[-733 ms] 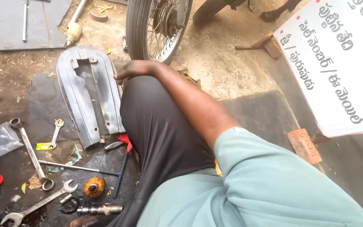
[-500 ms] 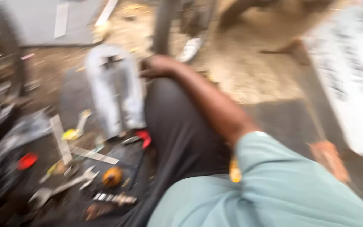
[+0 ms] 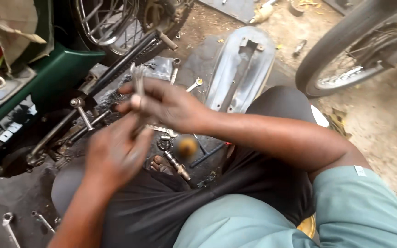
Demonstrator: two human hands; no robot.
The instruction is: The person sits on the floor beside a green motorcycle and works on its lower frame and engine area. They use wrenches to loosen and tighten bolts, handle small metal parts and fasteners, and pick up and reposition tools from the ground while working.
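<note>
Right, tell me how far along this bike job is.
Done: the grey mudguard lies off the bike on the ground, spanners around it. In hand: the right hand and left hand grip a blurred metal tool beside the green motorcycle. Left: mudguard not refitted.

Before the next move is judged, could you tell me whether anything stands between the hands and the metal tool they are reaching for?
Nothing does: the right hand already holds the metal tool, and the left hand touches its lower end.

The right hand (image 3: 168, 106) reaches across the lap, fingers curled shut. The left hand (image 3: 116, 154) rises to meet it, fingers bent, both forearms bare.
</note>
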